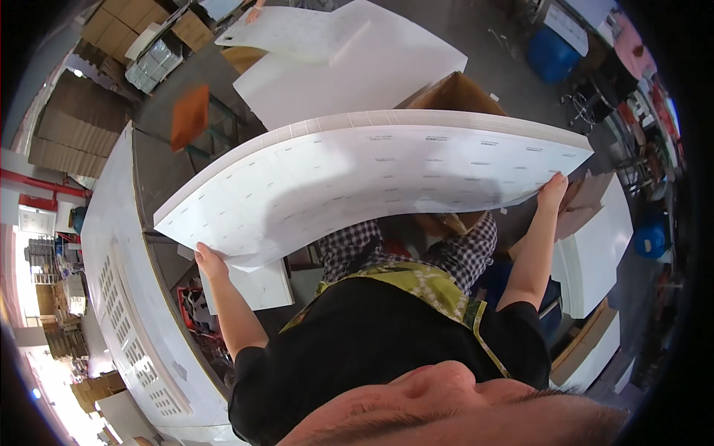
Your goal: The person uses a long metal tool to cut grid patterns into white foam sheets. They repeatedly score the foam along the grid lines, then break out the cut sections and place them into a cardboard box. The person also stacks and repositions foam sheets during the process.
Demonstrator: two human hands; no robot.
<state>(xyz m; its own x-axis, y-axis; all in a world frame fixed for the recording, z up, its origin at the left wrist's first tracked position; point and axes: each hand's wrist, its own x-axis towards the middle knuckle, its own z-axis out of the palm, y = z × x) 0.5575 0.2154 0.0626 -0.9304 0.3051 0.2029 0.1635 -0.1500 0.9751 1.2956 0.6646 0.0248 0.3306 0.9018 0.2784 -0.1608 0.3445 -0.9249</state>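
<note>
A thick stack of large white printed sheets [372, 167] stands on its long edge across the front of my body, bowed by the wide view. Small rows of print cover the side facing me. My left hand [212, 262] grips its lower left corner, fingers hidden behind the sheets. At the right end, my right hand [552, 189] is closed on the lower corner, with the thumb on the near side. Behind the stack, a brown cardboard box [465, 91] shows in part.
A long white table [119, 245] with a slotted white panel runs along my left. Beyond the stack lie big white boards [357, 74]; another person's hand [254, 11] touches a sheet there. An orange stool [191, 115] stands far left, more white sheets [595, 253] at right.
</note>
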